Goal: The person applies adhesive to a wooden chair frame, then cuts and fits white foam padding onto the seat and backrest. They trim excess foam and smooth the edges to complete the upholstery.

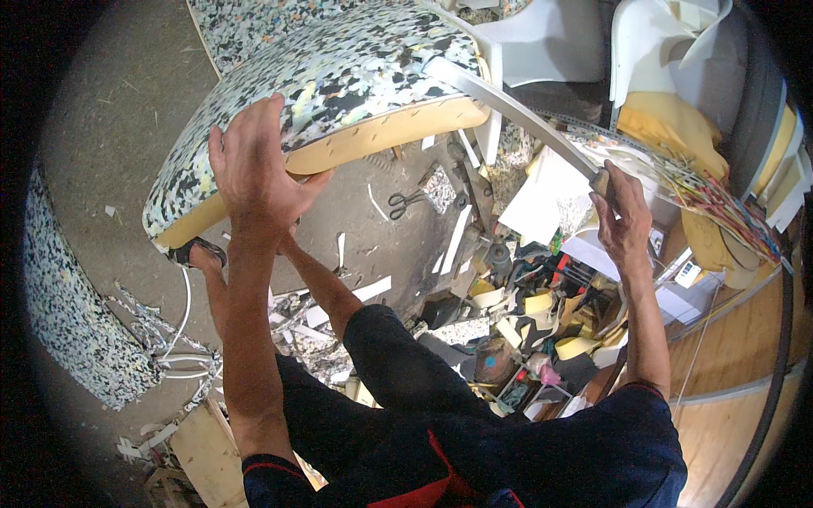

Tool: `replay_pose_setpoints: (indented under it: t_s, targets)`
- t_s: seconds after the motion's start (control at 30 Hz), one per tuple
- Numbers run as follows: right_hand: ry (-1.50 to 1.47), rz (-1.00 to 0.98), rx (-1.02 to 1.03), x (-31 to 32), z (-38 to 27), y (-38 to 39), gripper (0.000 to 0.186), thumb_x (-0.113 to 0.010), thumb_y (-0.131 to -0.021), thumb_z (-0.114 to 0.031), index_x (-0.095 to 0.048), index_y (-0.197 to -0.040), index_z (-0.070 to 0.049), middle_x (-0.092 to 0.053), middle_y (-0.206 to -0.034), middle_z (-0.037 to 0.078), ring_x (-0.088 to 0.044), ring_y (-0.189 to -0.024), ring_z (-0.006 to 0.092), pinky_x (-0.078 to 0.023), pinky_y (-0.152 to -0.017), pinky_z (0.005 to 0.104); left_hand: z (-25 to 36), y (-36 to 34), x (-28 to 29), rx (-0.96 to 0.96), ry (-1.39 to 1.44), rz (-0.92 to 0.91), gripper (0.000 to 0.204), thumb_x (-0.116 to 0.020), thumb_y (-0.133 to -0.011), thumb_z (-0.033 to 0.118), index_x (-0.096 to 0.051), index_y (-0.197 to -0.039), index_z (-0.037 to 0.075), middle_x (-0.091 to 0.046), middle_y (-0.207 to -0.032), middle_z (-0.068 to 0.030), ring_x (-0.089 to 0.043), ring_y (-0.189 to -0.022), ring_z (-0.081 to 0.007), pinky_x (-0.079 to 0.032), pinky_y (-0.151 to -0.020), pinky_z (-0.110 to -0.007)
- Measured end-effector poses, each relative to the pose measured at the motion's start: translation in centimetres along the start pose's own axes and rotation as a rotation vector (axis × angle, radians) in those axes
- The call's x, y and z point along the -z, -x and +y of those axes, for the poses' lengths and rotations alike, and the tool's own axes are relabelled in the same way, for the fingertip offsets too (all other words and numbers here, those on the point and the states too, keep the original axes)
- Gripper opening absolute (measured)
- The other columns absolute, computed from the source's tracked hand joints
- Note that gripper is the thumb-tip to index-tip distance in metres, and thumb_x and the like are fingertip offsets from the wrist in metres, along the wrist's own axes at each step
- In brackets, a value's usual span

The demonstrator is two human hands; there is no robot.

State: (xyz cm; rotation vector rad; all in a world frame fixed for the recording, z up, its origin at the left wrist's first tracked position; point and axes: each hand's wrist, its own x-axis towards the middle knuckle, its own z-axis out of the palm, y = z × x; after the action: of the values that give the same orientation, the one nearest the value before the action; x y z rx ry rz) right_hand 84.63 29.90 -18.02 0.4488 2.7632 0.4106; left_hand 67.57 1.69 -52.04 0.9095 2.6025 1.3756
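Note:
A thick foam seat pad (339, 80), speckled black, white and pale green on top with a yellow foam layer along its edge, stands tilted in front of me. My left hand (258, 173) lies against its near edge, fingers stretched up over the speckled face and thumb out along the yellow side. In my right hand (625, 212) is the handle of a long-bladed knife (529, 123). Its broad metal blade reaches up and left, with the tip over the pad's right end. Whether the blade touches the foam is hard to tell.
Scissors (406, 201) lie on the floor past my knees. To the right is a jumbled heap of foam offcuts (542, 309), with white plastic chair shells (542, 38) behind. Another speckled foam sheet (80, 305) lies left. A dark hose (775, 356) runs down the right side.

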Motion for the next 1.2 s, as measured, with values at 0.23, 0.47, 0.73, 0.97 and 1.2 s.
replay_pose_setpoints:
  t_s: [0.23, 0.47, 0.73, 0.97, 1.2]
  targets:
    - [-0.053, -0.054, -0.054, 0.3, 0.1, -0.2, 0.06, -0.075, -0.08, -0.003, -0.055, -0.136, -0.009, -0.062, -0.107, 0.016, -0.062, -0.092, 0.0319, -0.052, -0.078, 0.04, -0.1, 0.0, 0.5, 0.035, -0.031, -0.048, 0.108, -0.092, -0.057, 0.041, -0.037, -0.146, 0.013, -0.052, -0.137, -0.0143, -0.047, -0.131, -0.0334, -0.026, -0.109, -0.068]
    - [-0.018, -0.054, -0.025, 1.4, -0.9, -1.1, 0.059, -0.075, -0.08, -0.002, -0.055, -0.136, -0.007, -0.063, -0.106, 0.016, -0.062, -0.092, 0.0327, -0.052, -0.079, 0.0399, 0.4, -0.2, 1.0, 0.048, -0.015, -0.045, 0.103, -0.092, -0.055, 0.036, -0.043, -0.142, 0.009, -0.052, -0.136, -0.0158, -0.05, -0.128, -0.0347, -0.024, -0.112, -0.066]
    - [0.051, -0.056, 0.055, 2.1, 0.0, -0.8, 0.055, -0.071, -0.085, -0.001, -0.054, -0.137, -0.005, -0.063, -0.105, 0.019, -0.064, -0.085, 0.0318, -0.053, -0.074, 0.0384, -0.2, 0.1, 0.8, 0.066, -0.024, -0.088, 0.108, -0.093, -0.055, 0.043, -0.039, -0.145, 0.013, -0.05, -0.137, -0.0134, -0.046, -0.131, -0.033, -0.025, -0.111, -0.068]
    - [-0.044, -0.071, 0.012, 2.0, -1.4, -3.2, 0.056, -0.074, -0.081, -0.002, -0.057, -0.135, -0.005, -0.063, -0.108, 0.018, -0.064, -0.091, 0.0334, -0.053, -0.077, 0.0408, -0.3, 0.3, 1.0, 0.065, -0.016, -0.077, 0.108, -0.093, -0.054, 0.04, -0.04, -0.144, 0.011, -0.051, -0.136, -0.0128, -0.045, -0.132, -0.032, -0.023, -0.112, -0.067]
    - [-0.009, -0.112, -0.001, 3.3, -0.6, -2.2, 0.056, -0.073, -0.082, -0.002, -0.056, -0.135, -0.004, -0.062, -0.106, 0.018, -0.064, -0.088, 0.0321, -0.053, -0.075, 0.0399, -0.3, 0.3, 1.5, 0.086, -0.009, -0.116, 0.108, -0.092, -0.053, 0.039, -0.042, -0.143, 0.006, -0.05, -0.138, -0.0183, -0.047, -0.131, -0.0354, -0.021, -0.115, -0.066]
